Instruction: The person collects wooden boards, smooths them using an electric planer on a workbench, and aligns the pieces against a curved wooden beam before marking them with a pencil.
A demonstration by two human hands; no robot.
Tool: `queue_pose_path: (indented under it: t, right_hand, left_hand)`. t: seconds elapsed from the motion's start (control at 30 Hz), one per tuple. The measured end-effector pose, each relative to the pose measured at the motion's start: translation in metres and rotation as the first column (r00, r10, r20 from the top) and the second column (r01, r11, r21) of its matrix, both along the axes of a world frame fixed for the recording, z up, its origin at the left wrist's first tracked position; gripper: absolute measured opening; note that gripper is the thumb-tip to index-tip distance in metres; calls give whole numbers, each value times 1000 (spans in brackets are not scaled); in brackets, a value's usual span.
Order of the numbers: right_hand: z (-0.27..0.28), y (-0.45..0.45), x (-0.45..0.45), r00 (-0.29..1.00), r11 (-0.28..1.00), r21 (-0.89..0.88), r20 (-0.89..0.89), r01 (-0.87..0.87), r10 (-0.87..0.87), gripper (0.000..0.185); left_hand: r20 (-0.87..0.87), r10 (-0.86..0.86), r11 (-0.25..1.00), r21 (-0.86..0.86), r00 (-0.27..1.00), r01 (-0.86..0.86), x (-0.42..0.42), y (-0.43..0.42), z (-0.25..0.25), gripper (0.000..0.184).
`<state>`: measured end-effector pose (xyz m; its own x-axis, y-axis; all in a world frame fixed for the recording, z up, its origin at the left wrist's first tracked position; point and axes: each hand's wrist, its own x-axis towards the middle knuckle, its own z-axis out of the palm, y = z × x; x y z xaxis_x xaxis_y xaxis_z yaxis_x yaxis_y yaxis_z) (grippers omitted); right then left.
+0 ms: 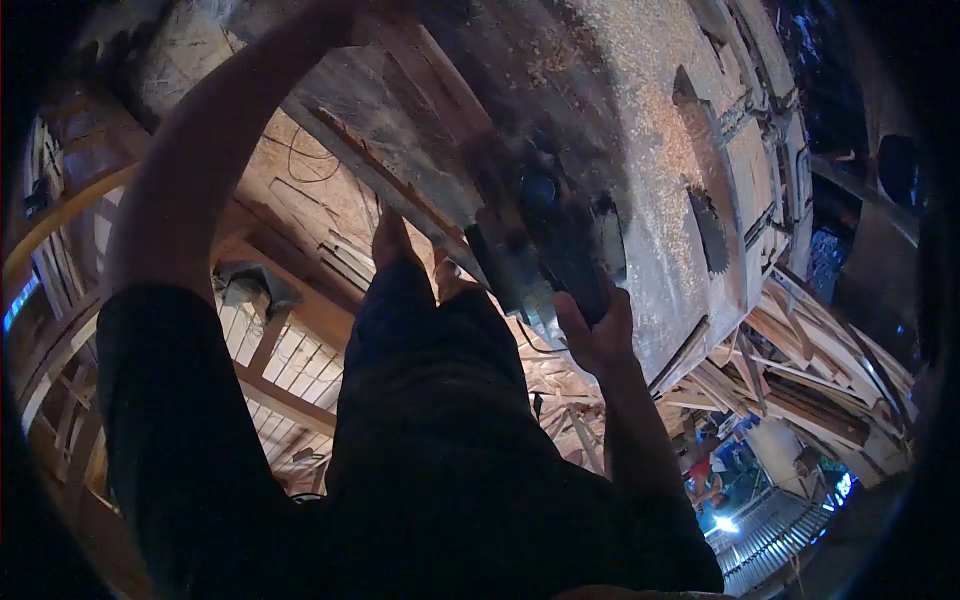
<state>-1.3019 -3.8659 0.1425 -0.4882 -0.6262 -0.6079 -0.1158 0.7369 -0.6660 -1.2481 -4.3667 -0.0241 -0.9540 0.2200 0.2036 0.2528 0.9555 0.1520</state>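
Observation:
My right hand (602, 335) is closed around the rear handle of a dark power tool (560, 235) that looks like an electric planer. The tool lies over the near end of a long wooden piece (440, 85), and its front is dim and blurred. At the top edge, my left hand (375, 22) is at the far end of that wooden piece; its fingers are dark and partly cut off. Both wooden piece and tool are on a worn worktable (655, 170) strewn with wood shavings.
Dark slots (708, 225) cut through the tabletop on the right. Stacked wood offcuts (810, 350) lie beyond the table. My bare feet (392, 238) stand on a shavings-covered floor close to the table edge. A wooden frame (285, 400) lies to the left. Another person (708, 485) appears far off.

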Motion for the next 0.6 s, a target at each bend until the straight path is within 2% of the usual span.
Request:
queue_pose_path:
  t: [0.17,0.3,0.4,0.5,0.57,0.6]
  right_hand:
    - [2,-55,-2,998,999,1,42,51,-51,62]
    - [-3,-98,-1,999,997,-67,-6,39,-39,67]
    - [0,-127,-1,999,997,-70,8,44,-43,72]
    - [1,-134,-1,995,990,-115,60,84,-77,76]
    - [1,-133,-5,997,998,-8,55,57,-56,78]
    - [0,-133,-3,997,998,-1,36,66,-66,72]
  left_hand:
    - [-1,-16,999,37,1000,16,-6,-4,-6,55]
    - [170,148,989,-11,974,-149,-6,-5,-26,46]
    - [2,35,924,381,999,-33,-14,-23,-79,39]
    - [-110,-3,969,244,994,30,-15,-87,-98,39]
    - [-175,-40,986,152,984,67,-6,-127,-112,39]
    - [-206,-62,990,109,977,86,-1,-143,-123,39]
